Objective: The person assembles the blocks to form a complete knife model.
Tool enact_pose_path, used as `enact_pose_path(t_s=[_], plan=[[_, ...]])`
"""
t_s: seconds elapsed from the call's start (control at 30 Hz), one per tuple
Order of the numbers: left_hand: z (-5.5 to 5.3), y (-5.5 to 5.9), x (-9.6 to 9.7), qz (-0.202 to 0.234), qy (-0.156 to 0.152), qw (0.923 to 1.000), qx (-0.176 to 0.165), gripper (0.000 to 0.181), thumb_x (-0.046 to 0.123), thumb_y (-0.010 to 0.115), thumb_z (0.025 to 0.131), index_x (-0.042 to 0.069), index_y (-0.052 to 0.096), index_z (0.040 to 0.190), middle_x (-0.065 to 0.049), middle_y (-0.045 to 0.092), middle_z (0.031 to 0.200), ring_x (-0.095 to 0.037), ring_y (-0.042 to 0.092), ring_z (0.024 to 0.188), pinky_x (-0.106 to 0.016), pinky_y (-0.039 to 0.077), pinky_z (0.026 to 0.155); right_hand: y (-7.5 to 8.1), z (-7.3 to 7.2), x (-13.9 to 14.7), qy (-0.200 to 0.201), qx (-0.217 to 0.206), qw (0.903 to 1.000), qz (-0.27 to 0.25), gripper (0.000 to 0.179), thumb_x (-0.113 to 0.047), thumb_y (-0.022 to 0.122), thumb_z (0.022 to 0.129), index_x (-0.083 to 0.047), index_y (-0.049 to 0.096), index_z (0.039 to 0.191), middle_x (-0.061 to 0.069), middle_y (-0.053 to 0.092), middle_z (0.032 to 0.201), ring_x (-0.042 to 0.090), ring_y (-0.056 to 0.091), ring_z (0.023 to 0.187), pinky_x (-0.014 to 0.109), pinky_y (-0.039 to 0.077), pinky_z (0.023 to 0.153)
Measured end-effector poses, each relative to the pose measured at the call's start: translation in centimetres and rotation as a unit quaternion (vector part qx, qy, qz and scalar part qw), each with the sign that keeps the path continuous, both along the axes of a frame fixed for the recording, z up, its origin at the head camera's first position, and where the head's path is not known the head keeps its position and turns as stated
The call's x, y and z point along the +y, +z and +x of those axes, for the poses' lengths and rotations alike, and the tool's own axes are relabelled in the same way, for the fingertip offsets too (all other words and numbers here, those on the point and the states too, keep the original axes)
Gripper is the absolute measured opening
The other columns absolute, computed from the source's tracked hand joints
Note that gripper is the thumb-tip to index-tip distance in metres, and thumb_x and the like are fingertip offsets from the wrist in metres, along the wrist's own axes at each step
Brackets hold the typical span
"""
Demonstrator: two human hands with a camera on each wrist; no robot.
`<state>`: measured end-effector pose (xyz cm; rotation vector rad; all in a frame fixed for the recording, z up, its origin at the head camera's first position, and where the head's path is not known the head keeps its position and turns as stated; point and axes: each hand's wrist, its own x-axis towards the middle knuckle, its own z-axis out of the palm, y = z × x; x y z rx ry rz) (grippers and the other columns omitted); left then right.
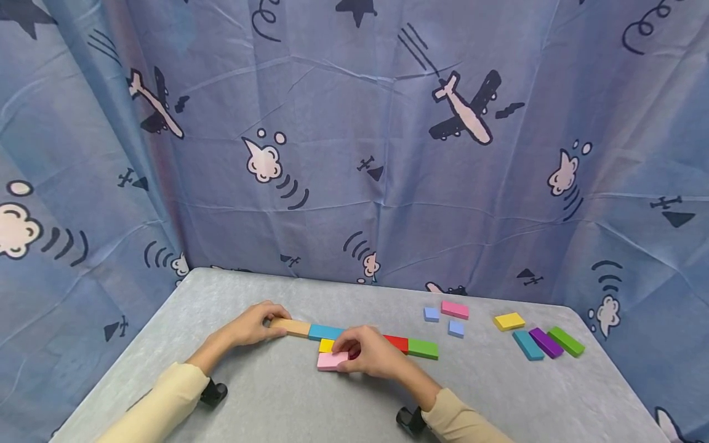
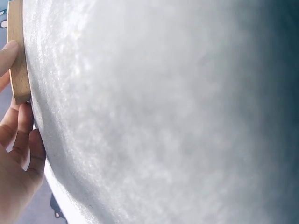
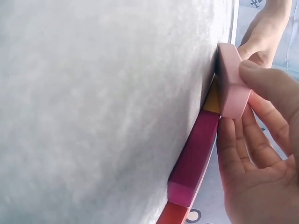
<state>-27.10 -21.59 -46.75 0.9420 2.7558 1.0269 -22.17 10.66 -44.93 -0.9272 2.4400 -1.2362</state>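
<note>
My left hand (image 1: 257, 323) grips the left end of a plain wooden block (image 1: 295, 327), its thumb on the front side in the left wrist view. A blue block (image 1: 325, 333) adjoins that one, and a red block (image 1: 397, 343) and a green block (image 1: 423, 349) continue the row. My right hand (image 1: 372, 352) pinches a light pink block (image 1: 332, 361) between thumb and fingers. Just behind the pink block lies a yellow block (image 1: 326, 346). A magenta block (image 3: 194, 156) shows beside the yellow in the right wrist view. The right hand hides part of the row.
To the right lie two small light blue blocks (image 1: 431, 314), a darker pink block (image 1: 455, 309), and yellow (image 1: 509, 321), teal (image 1: 528, 345), purple (image 1: 545, 343) and green blocks (image 1: 565, 341). A patterned curtain (image 1: 354, 154) hangs behind the grey table (image 1: 288, 400).
</note>
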Motion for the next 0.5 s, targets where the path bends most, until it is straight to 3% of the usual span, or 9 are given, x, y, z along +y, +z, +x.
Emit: enact_pose_path(t_s=[0.33, 0.5], plan=[[0.04, 0.13, 0.01, 0.002, -0.003, 1.0000, -0.001, 0.020, 0.020, 0.078, 0.092, 0.014, 0.073, 0.110, 0.003, 0.062, 0.104, -0.020, 0.055, 0.093, -0.043, 0.044, 0.084, -0.17, -0.06, -0.30, -0.009, -0.007, 0.9999, -0.004, 0.020, -0.006, 0.087, 0.081, -0.011, 0.076, 0.098, -0.005, 0.069, 0.091, 0.018, 0.063, 0.084, 0.034, 0.053, 0.080], [0.09, 0.03, -0.08, 0.005, -0.004, 1.0000, 0.000, 0.019, 0.020, 0.078, 0.093, 0.013, 0.073, 0.110, 0.002, 0.063, 0.104, -0.020, 0.055, 0.093, -0.042, 0.045, 0.084, -0.18, 0.00, -0.42, -0.009, 0.000, 0.9999, 0.004, 0.022, -0.005, 0.088, 0.080, -0.011, 0.075, 0.096, -0.005, 0.067, 0.088, 0.017, 0.061, 0.081, 0.029, 0.052, 0.076]])
